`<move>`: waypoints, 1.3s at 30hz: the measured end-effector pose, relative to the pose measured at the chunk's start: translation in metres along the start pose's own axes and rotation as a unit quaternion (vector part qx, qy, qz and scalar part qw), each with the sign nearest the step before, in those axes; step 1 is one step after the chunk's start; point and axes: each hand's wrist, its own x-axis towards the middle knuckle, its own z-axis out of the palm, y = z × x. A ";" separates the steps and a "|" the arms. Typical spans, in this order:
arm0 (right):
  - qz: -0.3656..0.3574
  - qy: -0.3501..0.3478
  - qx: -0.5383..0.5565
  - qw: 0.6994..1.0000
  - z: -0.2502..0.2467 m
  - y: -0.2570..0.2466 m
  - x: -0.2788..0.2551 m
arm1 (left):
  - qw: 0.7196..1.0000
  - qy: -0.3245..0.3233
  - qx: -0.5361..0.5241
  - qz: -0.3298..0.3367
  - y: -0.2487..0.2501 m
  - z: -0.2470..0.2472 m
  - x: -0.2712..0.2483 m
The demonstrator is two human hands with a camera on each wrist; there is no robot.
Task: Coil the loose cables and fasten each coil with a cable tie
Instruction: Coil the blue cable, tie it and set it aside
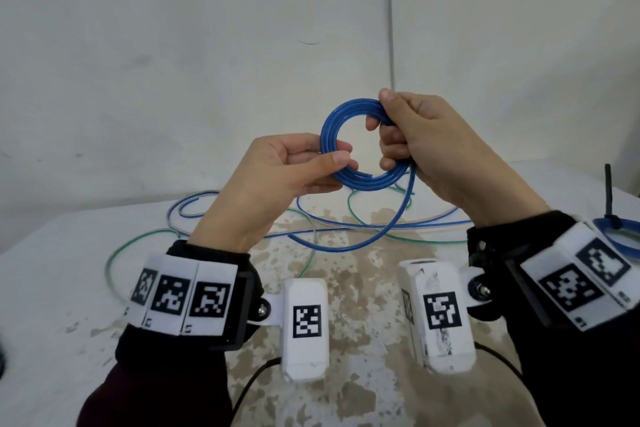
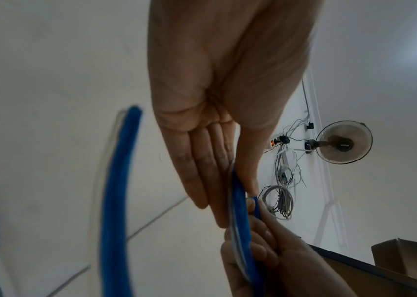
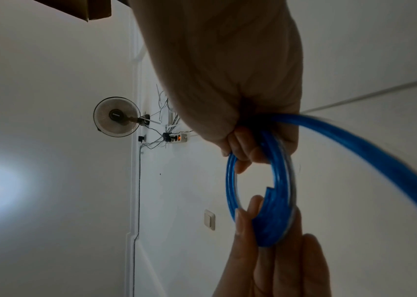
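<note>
Left hand and right hand pinch opposite sides of a blue coil, steadying loops while its tail trails to the surface.

Coil between hands, above table

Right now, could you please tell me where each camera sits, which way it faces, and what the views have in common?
Head: worn on the head, looking forward and down at the table; shows the left hand and right hand holding the blue coil, plus both banded wrists.
Left wrist: under the left hand, looking up along the fingers at the ceiling and a wall fan.
Right wrist: under the right hand, also facing upward past the blue coil.
Shared: all three show the coil; both wrist views show the fan.
</note>
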 end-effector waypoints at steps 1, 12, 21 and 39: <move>-0.001 0.001 -0.003 1.000 0.000 0.000 0.000 | 1.000 0.004 0.001 0.000 0.001 0.000 0.000; -0.006 0.039 -0.003 0.999 0.001 0.004 0.002 | 0.999 0.008 -0.052 -0.006 -0.002 0.007 0.002; -0.005 0.049 0.035 0.998 0.000 0.007 0.004 | 1.000 -0.005 -0.011 -0.024 -0.006 0.009 0.002; -0.023 -0.072 -0.210 0.975 0.012 0.013 -0.004 | 0.966 0.035 0.236 0.096 -0.008 0.004 0.004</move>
